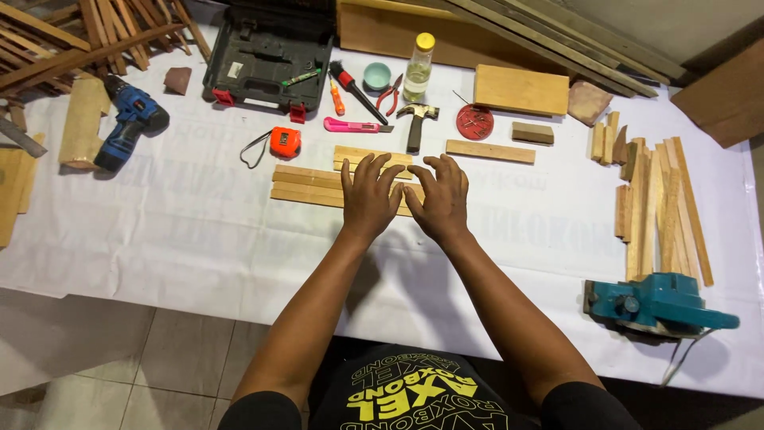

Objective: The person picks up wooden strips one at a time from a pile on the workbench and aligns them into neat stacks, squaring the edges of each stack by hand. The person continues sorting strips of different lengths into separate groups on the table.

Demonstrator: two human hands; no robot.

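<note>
My left hand (371, 195) and my right hand (438, 196) lie side by side, palms down and fingers spread, on a group of flat wooden slats (306, 184) on the white-covered table (183, 231). The slats lie lengthwise, stacked close together, and their right ends are hidden under my hands. Neither hand grips anything. A shorter slat (489, 150) lies just beyond my right hand.
Behind the slats lie an orange tape measure (284, 142), a pink utility knife (356, 126), a hammer (416, 119), pliers (388, 93), a screwdriver (353, 87), a bottle (418, 68) and a red tin of nails (474, 122). A blue drill (127, 119) sits left, a teal power planer (656, 302) and several wood strips (660, 207) right.
</note>
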